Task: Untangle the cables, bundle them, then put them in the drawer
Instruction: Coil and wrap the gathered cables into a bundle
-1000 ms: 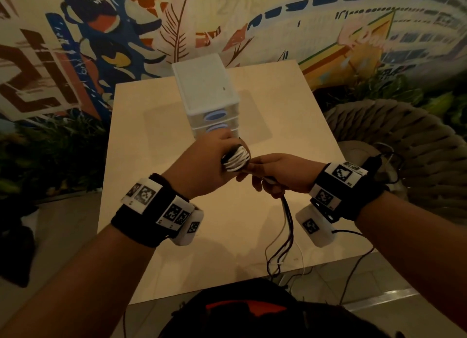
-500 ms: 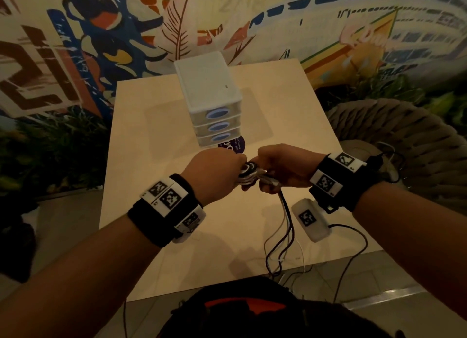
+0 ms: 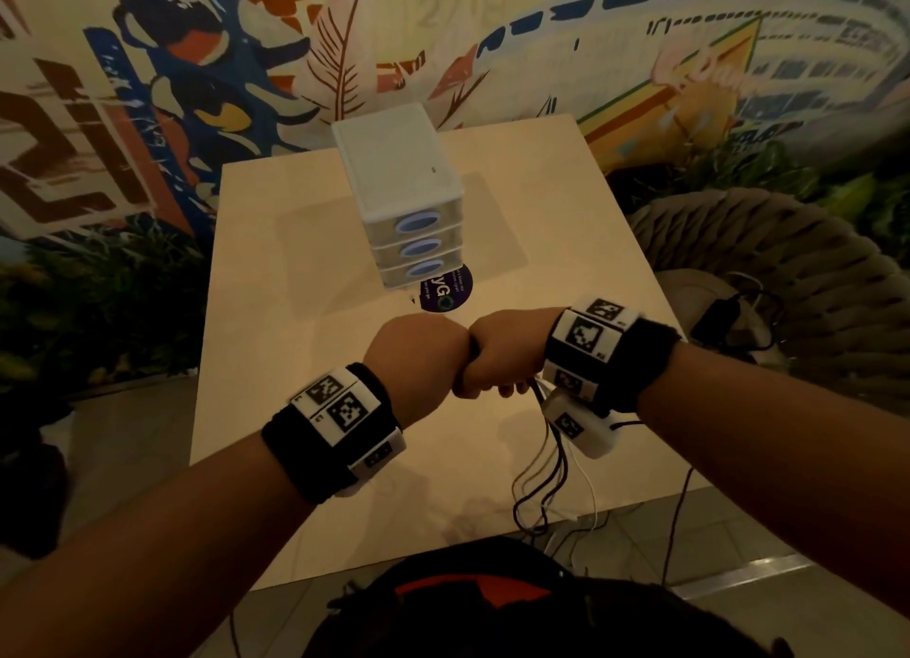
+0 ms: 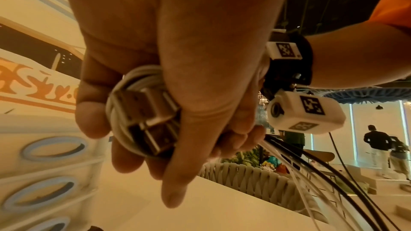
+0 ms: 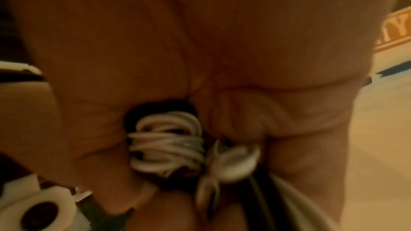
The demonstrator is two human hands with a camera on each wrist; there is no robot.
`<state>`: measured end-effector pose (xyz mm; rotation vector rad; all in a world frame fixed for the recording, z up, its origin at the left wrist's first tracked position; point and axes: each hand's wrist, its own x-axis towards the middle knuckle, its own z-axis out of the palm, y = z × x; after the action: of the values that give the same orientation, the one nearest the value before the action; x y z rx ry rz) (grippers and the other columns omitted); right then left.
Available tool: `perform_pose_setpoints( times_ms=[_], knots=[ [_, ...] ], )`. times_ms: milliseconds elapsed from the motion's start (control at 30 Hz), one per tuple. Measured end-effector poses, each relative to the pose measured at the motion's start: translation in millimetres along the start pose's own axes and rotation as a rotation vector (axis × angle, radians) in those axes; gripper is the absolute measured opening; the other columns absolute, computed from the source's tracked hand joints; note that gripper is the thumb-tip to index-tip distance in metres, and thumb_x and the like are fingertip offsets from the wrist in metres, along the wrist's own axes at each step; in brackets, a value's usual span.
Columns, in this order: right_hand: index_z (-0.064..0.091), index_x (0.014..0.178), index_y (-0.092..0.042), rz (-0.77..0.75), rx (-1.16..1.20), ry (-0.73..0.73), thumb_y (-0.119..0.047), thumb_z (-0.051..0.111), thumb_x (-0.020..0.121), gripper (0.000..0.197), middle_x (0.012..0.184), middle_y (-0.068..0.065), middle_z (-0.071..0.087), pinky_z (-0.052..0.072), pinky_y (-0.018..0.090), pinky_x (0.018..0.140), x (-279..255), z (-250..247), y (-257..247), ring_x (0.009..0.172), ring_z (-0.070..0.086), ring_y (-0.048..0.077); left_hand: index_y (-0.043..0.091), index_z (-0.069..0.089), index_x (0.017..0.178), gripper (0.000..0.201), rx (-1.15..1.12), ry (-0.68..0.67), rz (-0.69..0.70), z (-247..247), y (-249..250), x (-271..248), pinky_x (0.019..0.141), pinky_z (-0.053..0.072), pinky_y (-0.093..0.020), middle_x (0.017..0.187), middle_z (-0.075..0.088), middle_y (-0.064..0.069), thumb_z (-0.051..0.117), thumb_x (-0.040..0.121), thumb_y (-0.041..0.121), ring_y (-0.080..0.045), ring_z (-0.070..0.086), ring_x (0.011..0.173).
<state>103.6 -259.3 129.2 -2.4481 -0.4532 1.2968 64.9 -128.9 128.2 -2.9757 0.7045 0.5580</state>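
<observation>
Both fists meet over the front half of the table (image 3: 276, 362). My left hand (image 3: 418, 352) grips the cable bundle (image 4: 135, 117), white cord wound round the USB plugs (image 4: 146, 110), with fingers and thumb curled round it. My right hand (image 3: 497, 357) grips the same cables just beside it; the white windings (image 5: 166, 148) show under its palm. Loose black and white cable tails (image 3: 551, 465) hang from the right fist over the table's front edge. The white three-drawer unit (image 3: 399, 190) stands behind the hands, all drawers closed.
A dark round sticker (image 3: 443, 290) lies in front of the drawer unit. A woven chair (image 3: 768, 273) with a charger and wires on its seat stands right of the table. A painted wall and plants lie behind. A dark bag (image 3: 492, 603) sits below me.
Both hands have dropped toward me and closed together, knuckles touching. The white coil, visible between the hands earlier, is now hidden from the head view. The drawer unit's three handles have come into view.
</observation>
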Motion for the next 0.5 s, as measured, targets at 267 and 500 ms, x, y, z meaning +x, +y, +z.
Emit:
perform_pose_setpoints(
  times_ms=[267,500],
  knots=[
    [0.065,0.086,-0.013,-0.034,0.051,0.017,-0.026,0.064,0.088,0.013,0.075,0.005,0.06,0.05,0.027,0.06,-9.3,-13.3,8.0,0.064,0.056,0.02,0.021,0.053,0.091,0.022,-0.064,0.221,-0.082,4.2,-10.1,-2.1,0.066,0.04,-0.032,0.081,0.05,0.004,0.064,0.092,0.039,-0.022,0.061,0.084],
    [0.055,0.071,-0.014,-0.081,0.095,0.096,-0.019,0.063,0.084,0.016,0.065,0.002,0.051,0.043,0.026,0.053,-16.9,-20.4,7.4,0.057,0.046,0.019,0.025,0.056,0.116,0.031,-0.21,0.383,-0.033,-0.9,-17.1,-7.3,0.069,0.053,-0.036,0.098,0.068,0.004,0.066,0.088,0.036,-0.025,0.068,0.087]
  ],
)
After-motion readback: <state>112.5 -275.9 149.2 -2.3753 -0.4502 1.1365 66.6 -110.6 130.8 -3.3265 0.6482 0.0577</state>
